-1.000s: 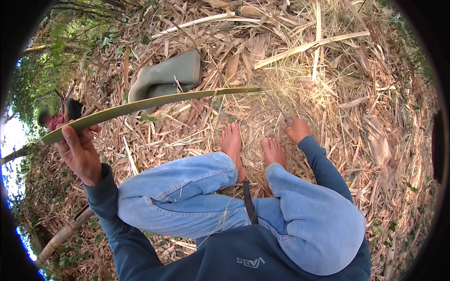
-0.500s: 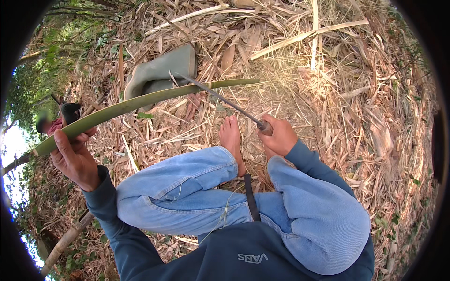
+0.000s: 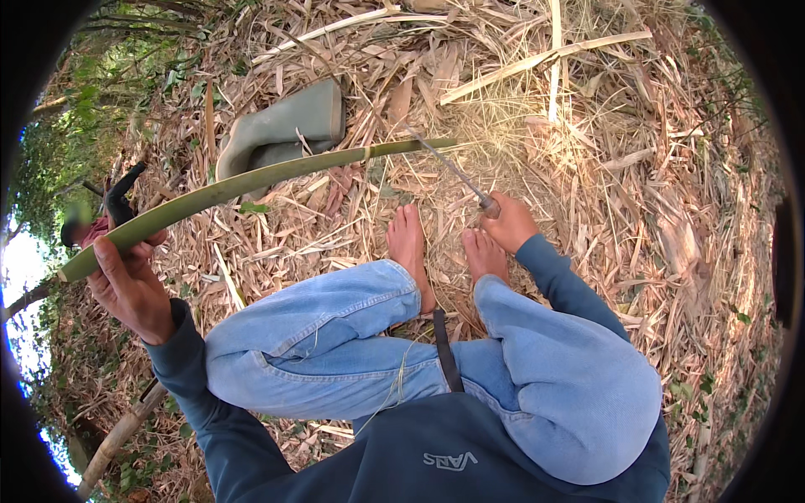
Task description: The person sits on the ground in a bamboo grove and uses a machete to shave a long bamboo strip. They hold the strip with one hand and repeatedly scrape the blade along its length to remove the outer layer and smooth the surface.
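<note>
A long, curved green bamboo strip (image 3: 251, 178) stretches from the far left toward the middle. Close to its left end, my left hand (image 3: 132, 293) is closed around it, thumb on the near side. My right hand (image 3: 510, 223) grips the wooden handle of a knife (image 3: 457, 172) with a long, narrow blade. That blade slants up and to the left, its tip part crossing the strip's thin right end; whether they touch I cannot tell. My bare feet (image 3: 407, 243) rest on the litter just nearer than the strip.
Dry bamboo sheaths and shavings (image 3: 604, 193) cover the ground. Rubber boots (image 3: 289, 121) lie just beyond the strip. Pale split strips (image 3: 545, 59) are scattered at the far right. Another person (image 3: 96, 226) is at the far left, near green foliage. A pole (image 3: 122, 436) lies at lower left.
My right hand has shifted slightly right, and the knife blade has slid along the bamboo strip from near the boots to its right end. My left hand has barely moved.
</note>
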`<state>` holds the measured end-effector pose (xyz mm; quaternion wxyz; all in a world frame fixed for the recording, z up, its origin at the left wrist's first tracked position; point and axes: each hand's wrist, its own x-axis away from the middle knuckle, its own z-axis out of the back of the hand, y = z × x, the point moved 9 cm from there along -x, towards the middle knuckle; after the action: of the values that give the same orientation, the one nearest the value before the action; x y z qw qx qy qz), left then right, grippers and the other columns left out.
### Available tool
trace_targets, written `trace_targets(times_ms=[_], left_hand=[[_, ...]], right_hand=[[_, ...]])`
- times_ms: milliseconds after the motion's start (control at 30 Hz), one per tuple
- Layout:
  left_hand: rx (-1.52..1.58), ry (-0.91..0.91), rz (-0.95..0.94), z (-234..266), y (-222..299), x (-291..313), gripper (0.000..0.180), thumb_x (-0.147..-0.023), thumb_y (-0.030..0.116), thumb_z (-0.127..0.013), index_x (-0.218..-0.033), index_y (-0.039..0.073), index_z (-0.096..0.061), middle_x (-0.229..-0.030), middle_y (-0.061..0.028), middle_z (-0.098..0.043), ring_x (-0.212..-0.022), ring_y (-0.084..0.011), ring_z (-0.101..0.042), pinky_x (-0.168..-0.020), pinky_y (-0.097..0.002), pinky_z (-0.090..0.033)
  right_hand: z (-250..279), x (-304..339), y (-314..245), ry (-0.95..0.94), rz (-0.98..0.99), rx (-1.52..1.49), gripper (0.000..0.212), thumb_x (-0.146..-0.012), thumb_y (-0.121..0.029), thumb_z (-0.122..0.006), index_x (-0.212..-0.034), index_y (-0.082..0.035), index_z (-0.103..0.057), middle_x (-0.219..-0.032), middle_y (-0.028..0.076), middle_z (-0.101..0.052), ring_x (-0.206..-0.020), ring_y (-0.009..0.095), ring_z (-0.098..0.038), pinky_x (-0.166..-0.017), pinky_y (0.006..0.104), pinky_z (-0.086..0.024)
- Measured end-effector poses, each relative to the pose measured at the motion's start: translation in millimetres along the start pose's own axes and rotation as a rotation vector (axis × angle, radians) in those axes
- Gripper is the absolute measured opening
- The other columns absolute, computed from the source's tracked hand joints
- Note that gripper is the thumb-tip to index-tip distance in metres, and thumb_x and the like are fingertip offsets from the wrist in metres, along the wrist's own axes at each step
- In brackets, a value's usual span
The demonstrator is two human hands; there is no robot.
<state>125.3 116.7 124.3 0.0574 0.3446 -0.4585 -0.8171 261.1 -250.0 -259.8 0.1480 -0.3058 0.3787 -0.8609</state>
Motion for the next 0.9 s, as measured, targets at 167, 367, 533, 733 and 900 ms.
trace_targets(times_ms=[167,367,533,733,900], left_hand=[[0.061,-0.02,0.014,-8.3,-5.9,-3.5,0.027,-0.101,0.021,-0.042,-0.093,0.001,-0.058,-0.071,-0.0068,-0.057,-0.071,-0.0177,-0.059,-0.069,-0.0372,-0.056],[0.071,-0.008,0.054,-2.1,-20.4,-5.1,0.031,-0.101,0.026,-0.041,-0.108,-0.002,-0.053,-0.101,-0.0166,-0.059,-0.087,-0.0264,-0.066,-0.075,-0.0376,-0.06],[0.038,-0.172,-0.032,-9.7,-0.6,-6.2,0.038,-0.101,0.031,-0.039,-0.114,-0.003,-0.05,-0.111,-0.0218,-0.056,-0.093,-0.0293,-0.065,-0.078,-0.0383,-0.06],[0.094,-0.147,0.023,6.6,-19.1,-2.2,0.038,-0.101,0.033,-0.038,-0.114,-0.001,-0.049,-0.114,-0.0247,-0.056,-0.097,-0.0308,-0.064,-0.081,-0.0402,-0.058],[0.153,-0.223,0.067,2.1,-23.6,-3.6,0.039,-0.101,0.035,-0.038,-0.112,0.0,-0.049,-0.11,-0.0223,-0.057,-0.104,-0.0317,-0.06,-0.084,-0.0409,-0.057]], right_hand=[[2.9,-18.9,98.3,0.097,-0.142,0.15,0.027,-0.081,-0.024,-0.059,-0.097,-0.002,-0.062,-0.086,0.023,-0.065,-0.081,0.039,-0.064,-0.073,0.0465,-0.049],[6.9,11.4,16.3,-0.016,-0.03,-0.089,0.03,-0.079,-0.026,-0.066,-0.098,-0.004,-0.062,-0.087,0.022,-0.066,-0.082,0.037,-0.064,-0.073,0.0455,-0.049],[10.1,24.5,-60.3,-0.031,0.176,-0.103,0.026,-0.079,-0.025,-0.066,-0.095,-0.004,-0.06,-0.074,0.02,-0.064,-0.07,0.039,-0.063,-0.065,0.0439,-0.05],[4.5,28.0,-32.8,0.042,0.12,-0.109,0.027,-0.08,-0.025,-0.065,-0.096,-0.004,-0.06,-0.069,0.021,-0.063,-0.068,0.041,-0.063,-0.063,0.0454,-0.05],[-8.8,5.5,40.1,0.068,-0.106,-0.088,0.031,-0.076,-0.021,-0.067,-0.098,0.0,-0.061,-0.079,0.02,-0.065,-0.076,0.037,-0.063,-0.068,0.0397,-0.05]])
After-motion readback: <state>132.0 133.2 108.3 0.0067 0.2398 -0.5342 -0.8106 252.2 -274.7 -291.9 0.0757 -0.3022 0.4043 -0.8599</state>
